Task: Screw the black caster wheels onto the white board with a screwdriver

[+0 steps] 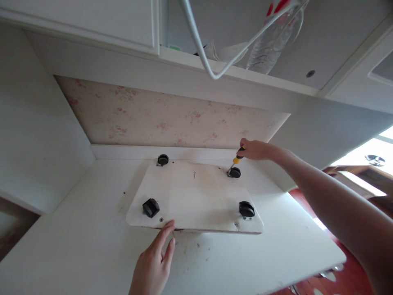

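Board: one flat white rectangular board (193, 196) is laid at the white desk's (76, 237) back edge.
Castors: four black castor wheels (246, 209) are counted, one per corner.
Right hand (254, 149): outstretched, clamped on a yellow-and-black screwdriver (236, 161) at the far-right castor.
Left hand (155, 262): fingers spread, pressed against the board's near edge.

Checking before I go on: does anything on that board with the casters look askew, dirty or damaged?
Yes. The near-left caster sits swivelled at an angle, unlike the near-right caster. The board carries dark specks and a short scratch-like mark near its far edge. The desk in front is speckled with debris. No breakage shows.
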`<state>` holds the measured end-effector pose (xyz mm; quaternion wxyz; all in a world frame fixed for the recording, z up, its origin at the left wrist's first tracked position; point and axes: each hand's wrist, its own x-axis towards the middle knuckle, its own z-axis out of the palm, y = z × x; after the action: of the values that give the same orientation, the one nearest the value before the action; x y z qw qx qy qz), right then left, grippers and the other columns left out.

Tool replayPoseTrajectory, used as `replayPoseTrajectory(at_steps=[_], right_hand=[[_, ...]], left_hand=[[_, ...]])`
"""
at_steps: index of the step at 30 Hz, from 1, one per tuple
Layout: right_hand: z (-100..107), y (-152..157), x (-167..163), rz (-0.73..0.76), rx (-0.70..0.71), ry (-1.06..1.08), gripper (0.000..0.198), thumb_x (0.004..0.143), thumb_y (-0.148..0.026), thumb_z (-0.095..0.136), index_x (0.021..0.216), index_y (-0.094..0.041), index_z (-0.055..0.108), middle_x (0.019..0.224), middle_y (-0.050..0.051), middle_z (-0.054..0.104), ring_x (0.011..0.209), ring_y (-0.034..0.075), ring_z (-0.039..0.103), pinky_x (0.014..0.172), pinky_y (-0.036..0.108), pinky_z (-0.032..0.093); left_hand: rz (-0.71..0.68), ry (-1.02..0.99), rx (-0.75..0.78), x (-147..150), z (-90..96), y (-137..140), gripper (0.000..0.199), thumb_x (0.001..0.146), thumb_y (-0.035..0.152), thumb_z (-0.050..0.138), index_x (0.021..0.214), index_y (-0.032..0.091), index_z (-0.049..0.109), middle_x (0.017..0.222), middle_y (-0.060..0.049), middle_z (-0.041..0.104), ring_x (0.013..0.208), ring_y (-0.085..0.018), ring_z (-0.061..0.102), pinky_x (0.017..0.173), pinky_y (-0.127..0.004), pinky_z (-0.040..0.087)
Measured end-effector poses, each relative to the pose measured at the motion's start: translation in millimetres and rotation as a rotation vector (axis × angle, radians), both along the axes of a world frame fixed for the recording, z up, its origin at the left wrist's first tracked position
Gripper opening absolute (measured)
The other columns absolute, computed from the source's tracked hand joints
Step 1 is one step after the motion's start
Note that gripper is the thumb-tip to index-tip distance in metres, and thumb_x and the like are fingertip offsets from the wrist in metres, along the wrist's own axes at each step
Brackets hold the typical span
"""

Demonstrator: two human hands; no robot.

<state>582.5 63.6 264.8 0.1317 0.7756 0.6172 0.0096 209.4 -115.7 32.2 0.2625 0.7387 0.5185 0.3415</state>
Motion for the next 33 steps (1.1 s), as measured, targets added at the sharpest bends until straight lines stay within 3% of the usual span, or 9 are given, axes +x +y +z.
replayPoseTrajectory(at_steps=[3,7,11,15,19,23,27,31,33], right_hand=[[-0.5,0.5,0.1,-0.029,0.038,-0.036,0.057,0.088,-0.062,0.042,0.120,-0.016,0.055,0.114,0.024,0.066,0.104,0.042,0.062,0.081,0.050,0.044],[0.1,0.3,1.8,-0.007,0.004,0.028,0.060,0.084,-0.058,0.053,0.130,-0.020,0.046,0.107,0.016,0.070,0.093,0.032,0.067,0.077,0.040,0.047],[1.5,0.7,4.7,-0.067,0.049,-0.024,0.060,0.086,-0.062,0.045,0.121,-0.014,0.055,0.115,0.026,0.065,0.104,0.043,0.062,0.081,0.050,0.044],[1.7,0.2,7.0,-0.043,0.026,0.013,0.062,0.084,-0.060,0.053,0.129,-0.018,0.049,0.110,0.018,0.068,0.095,0.033,0.066,0.077,0.041,0.047],[0.9,0.8,8.4,-0.066,0.049,-0.054,0.062,0.086,-0.066,0.043,0.120,-0.016,0.056,0.114,0.024,0.065,0.104,0.042,0.062,0.081,0.050,0.045],[1.0,2.6,8.0,-0.020,0.008,-0.021,0.065,0.083,-0.065,0.052,0.130,-0.020,0.048,0.108,0.016,0.069,0.095,0.033,0.066,0.077,0.041,0.048],[2.1,3.4,5.4,-0.035,0.022,-0.078,0.063,0.084,-0.070,0.045,0.116,-0.018,0.059,0.113,0.023,0.066,0.103,0.043,0.062,0.080,0.051,0.046],[1.7,2.4,2.2,0.003,0.026,-0.074,0.064,0.081,-0.069,0.051,0.127,-0.025,0.052,0.112,0.015,0.068,0.099,0.036,0.064,0.079,0.046,0.047],[0.9,2.2,0.6,-0.003,0.037,-0.096,0.059,0.083,-0.069,0.048,0.119,-0.023,0.058,0.112,0.018,0.067,0.101,0.038,0.063,0.078,0.047,0.047]], left_hand=[[-0.004,0.005,-0.014,-0.3,-0.3,-1.1,0.035,0.099,0.036,0.045,0.131,0.029,0.057,0.135,-0.003,0.063,0.111,-0.014,0.066,0.081,-0.015,0.056],[-0.012,0.024,-0.014,-0.5,-2.3,-1.5,0.035,0.099,0.037,0.045,0.132,0.028,0.056,0.135,-0.002,0.062,0.115,-0.014,0.064,0.082,-0.016,0.056],[-0.017,0.036,0.011,0.2,-3.8,0.3,0.035,0.099,0.036,0.045,0.132,0.029,0.055,0.134,-0.002,0.063,0.116,-0.015,0.064,0.085,-0.017,0.056],[-0.017,0.062,0.015,0.5,-4.1,0.8,0.036,0.100,0.036,0.045,0.134,0.029,0.053,0.135,-0.001,0.062,0.115,-0.015,0.064,0.086,-0.018,0.056],[-0.013,0.057,0.055,-0.2,-6.5,0.4,0.035,0.100,0.035,0.045,0.133,0.029,0.053,0.134,-0.001,0.063,0.115,-0.015,0.064,0.086,-0.018,0.056],[-0.015,0.060,0.108,0.0,-8.5,0.8,0.035,0.099,0.034,0.048,0.134,0.031,0.051,0.133,0.001,0.064,0.114,-0.014,0.065,0.085,-0.016,0.055],[-0.009,0.064,0.143,0.7,-6.1,0.9,0.034,0.099,0.034,0.048,0.133,0.032,0.052,0.131,0.002,0.065,0.111,-0.013,0.066,0.082,-0.015,0.056],[-0.013,0.066,0.170,0.4,-4.7,0.9,0.034,0.099,0.034,0.048,0.133,0.031,0.051,0.130,0.001,0.066,0.110,-0.013,0.066,0.081,-0.014,0.056],[-0.017,0.072,0.185,-0.1,-5.5,1.5,0.034,0.099,0.033,0.048,0.133,0.031,0.051,0.130,0.001,0.066,0.110,-0.013,0.067,0.082,-0.015,0.056]])
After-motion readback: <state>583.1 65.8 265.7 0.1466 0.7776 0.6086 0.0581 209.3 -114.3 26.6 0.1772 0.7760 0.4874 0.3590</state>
